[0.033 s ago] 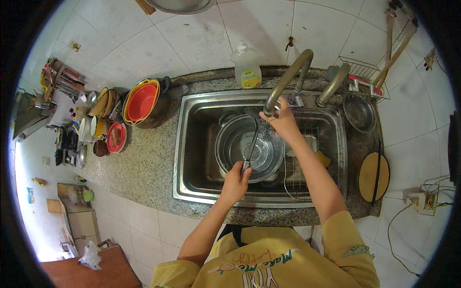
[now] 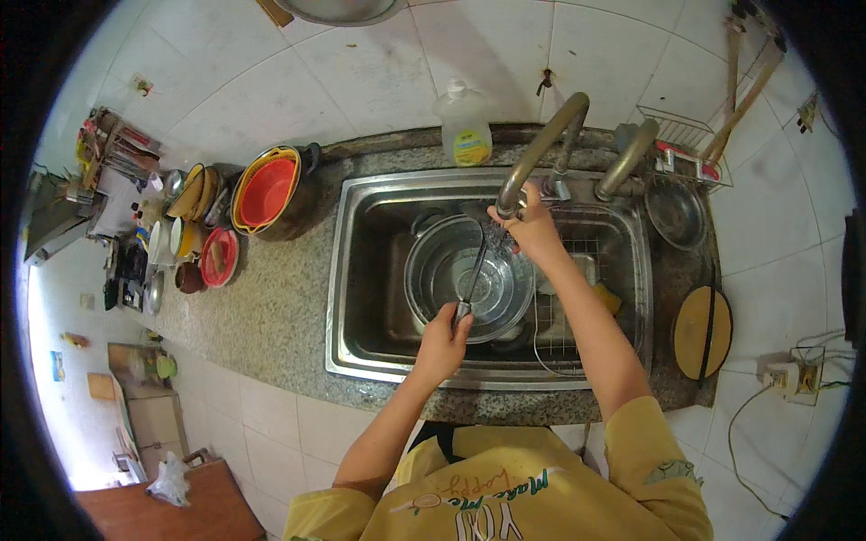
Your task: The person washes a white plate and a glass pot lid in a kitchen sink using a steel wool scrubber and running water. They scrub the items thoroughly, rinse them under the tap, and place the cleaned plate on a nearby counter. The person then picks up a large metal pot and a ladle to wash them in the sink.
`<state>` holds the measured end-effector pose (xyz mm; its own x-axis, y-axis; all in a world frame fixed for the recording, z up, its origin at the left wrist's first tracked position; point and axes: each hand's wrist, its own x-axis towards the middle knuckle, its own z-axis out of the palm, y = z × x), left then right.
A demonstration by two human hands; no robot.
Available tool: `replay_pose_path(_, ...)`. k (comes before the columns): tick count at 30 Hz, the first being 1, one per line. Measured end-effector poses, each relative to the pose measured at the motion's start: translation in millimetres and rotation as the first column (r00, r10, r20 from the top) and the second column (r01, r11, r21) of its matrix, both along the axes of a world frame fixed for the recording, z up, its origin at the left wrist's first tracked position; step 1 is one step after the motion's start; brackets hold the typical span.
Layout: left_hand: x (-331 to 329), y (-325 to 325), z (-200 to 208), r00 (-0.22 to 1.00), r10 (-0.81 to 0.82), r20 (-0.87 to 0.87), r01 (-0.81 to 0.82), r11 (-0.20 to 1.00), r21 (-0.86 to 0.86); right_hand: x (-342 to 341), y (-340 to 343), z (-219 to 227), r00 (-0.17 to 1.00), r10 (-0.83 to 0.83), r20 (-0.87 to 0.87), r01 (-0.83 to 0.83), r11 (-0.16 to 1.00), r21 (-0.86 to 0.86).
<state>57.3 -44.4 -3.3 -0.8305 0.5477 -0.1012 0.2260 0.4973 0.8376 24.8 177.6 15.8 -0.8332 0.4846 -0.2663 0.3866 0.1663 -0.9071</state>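
My left hand [image 2: 439, 347] is closed around the grip of a long-handled metal kitchen utensil [image 2: 473, 278]. Its shaft slants up across a round metal pot [image 2: 417, 311], which stands in the sink [image 2: 372, 347]; the utensil's dark, curved head is hard to make out. Water lies in the pot. At the end of the curved faucet spout [image 2: 532, 158], my right hand [image 2: 534, 230] has its fingers closed about the tip. Water splashes below those fingers, over the pot's right side.
A wire rack [image 2: 564, 347] with a yellow sponge [image 2: 607, 298] occupies the sink's right side. Behind stands a clear soap bottle [image 2: 465, 126]. Left on the counter are a pot with a red basket [image 2: 268, 191] and several bowls; at right, a dark pan [image 2: 675, 215] and round board [image 2: 702, 334].
Both hands, the utensil and the pot stay where they were. Only the splashing water by my right hand looks slightly different.
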Motion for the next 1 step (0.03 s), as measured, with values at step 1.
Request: replay_pose_path(1,-0.5,-0.4,0.4,1.0,-0.01,0.009,0.01,1.0,-0.012,0.2,-0.1,0.2,1.0,0.0,-0.001,0.0,1.0,0.0)
